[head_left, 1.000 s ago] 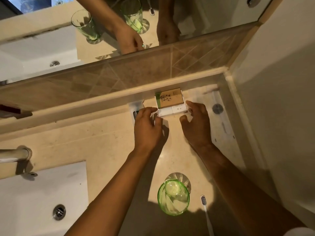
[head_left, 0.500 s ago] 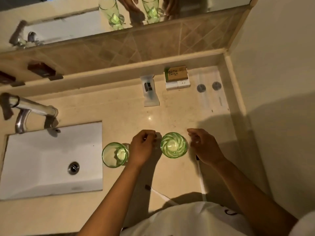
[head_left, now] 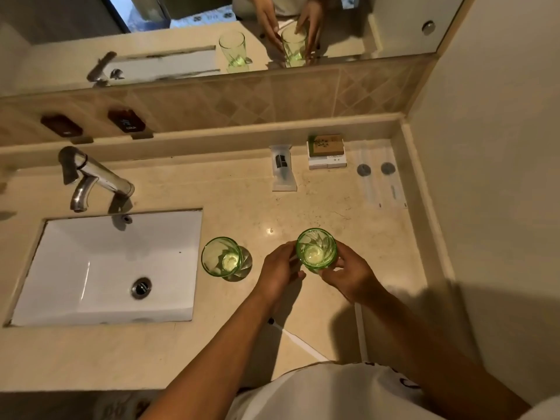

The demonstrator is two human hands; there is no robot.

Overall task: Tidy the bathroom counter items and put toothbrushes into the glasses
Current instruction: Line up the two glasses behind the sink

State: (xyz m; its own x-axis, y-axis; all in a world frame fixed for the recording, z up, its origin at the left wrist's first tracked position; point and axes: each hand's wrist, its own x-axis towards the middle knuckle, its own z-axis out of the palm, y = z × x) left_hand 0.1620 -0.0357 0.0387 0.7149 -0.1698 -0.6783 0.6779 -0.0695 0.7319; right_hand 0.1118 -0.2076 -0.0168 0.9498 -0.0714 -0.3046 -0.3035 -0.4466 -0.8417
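Taking the sink (head_left: 91,268) as your landmark, the tap (head_left: 91,177) is standing just behind it, and the first green glass (head_left: 222,258) is sitting upright on the table (head_left: 212,195) just to its right, empty. Further right of the sink, your left hand (head_left: 280,275) and right hand (head_left: 351,275) are cupping the second green glass (head_left: 316,248) from both sides, fingers curled against its wall. I cannot tell whether it is resting on the table or lifted. Keep it upright and set it near the first glass, clear of the table edge.

Both toothbrushes are lying nearer you than the glasses, right of the sink: one toothbrush (head_left: 295,339) showing between your forearms, the other toothbrush (head_left: 360,334) partly hidden under your right arm. Your own arms are covering them, so free a hand before reaching. Far right of the sink, against the back ledge, a sachet (head_left: 283,168), a small box stack (head_left: 326,151) and flat wrapped packets (head_left: 380,177) are lying well clear.
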